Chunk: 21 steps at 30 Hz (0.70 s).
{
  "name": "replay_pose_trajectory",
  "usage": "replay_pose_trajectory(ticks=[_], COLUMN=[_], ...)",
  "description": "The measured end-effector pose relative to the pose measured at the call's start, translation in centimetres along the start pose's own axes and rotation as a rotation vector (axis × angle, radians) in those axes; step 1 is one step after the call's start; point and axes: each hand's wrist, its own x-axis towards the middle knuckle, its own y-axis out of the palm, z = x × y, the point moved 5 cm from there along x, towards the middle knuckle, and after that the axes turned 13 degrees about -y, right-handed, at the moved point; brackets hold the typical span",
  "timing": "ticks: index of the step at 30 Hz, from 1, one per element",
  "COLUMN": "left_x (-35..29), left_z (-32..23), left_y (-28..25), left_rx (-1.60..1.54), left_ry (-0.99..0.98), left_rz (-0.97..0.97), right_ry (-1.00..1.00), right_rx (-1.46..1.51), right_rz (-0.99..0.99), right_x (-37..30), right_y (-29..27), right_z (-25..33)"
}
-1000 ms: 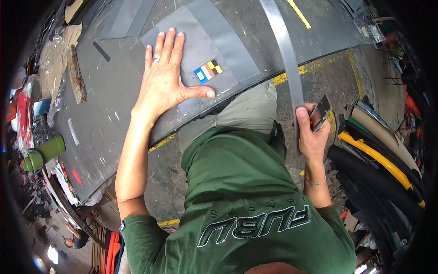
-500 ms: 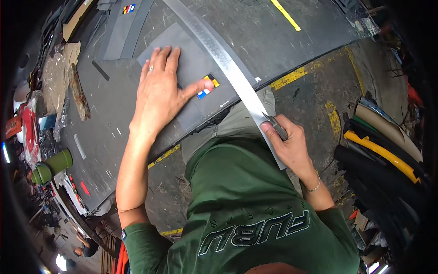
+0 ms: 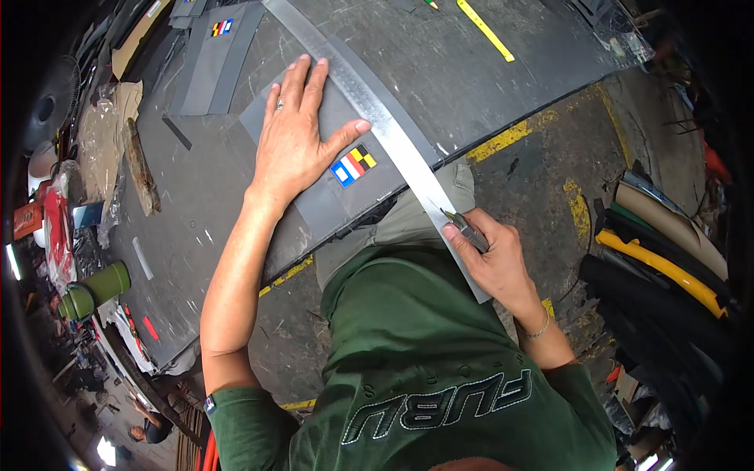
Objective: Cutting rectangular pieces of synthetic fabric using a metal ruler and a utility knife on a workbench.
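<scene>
A long metal ruler [image 3: 408,153] lies over a grey sheet [image 3: 326,210], its near end sticking out past the table edge. My left hand [image 3: 294,145] rests flat on the sheet with fingers spread, the thumb and fingertips at the ruler's left edge. Below the thumb, a patch of coloured flag shapes [image 3: 353,166] shows on the sheet. My right hand [image 3: 495,255] is closed around a dark utility knife [image 3: 470,233], its tip over the ruler. The right thumb also presses the ruler's overhanging end.
The dark worktable [image 3: 204,212] bears more grey pieces [image 3: 212,78], a yellow measuring strip [image 3: 485,30], a wooden stick [image 3: 140,166] and a green bottle [image 3: 102,287]. Rolls of material [image 3: 660,271] lie to the right beyond the table edge. Another person [image 3: 153,424] is far off at lower left.
My left hand has slid right and away from me, up to the ruler, uncovering the whole patch. My right hand has stayed at the ruler's near end with the knife, shifting slightly.
</scene>
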Motion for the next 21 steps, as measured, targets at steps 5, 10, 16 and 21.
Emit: replay_pose_trajectory(ticks=[5,10,16,21], left_x=[0.2,-0.2,-0.1,0.0], left_z=[-0.1,-0.5,-0.6,-0.8], left_y=[0.2,0.1,0.1,-0.1], left_rx=[0.049,0.057,0.032,0.024], left_ry=[-0.016,0.002,-0.001,-0.007], left_rz=[0.002,-0.023,-0.014,-0.008], right_ry=[0.040,0.072,0.162,0.207], right_rx=[0.037,0.001,0.115,0.426], right_rz=[0.028,0.148,0.131,0.053], right_x=[-1.1,-0.8,1.7,3.8], right_y=[-0.1,-1.1,-0.6,1.4], right_z=[-0.6,-0.5,-1.8,-1.6])
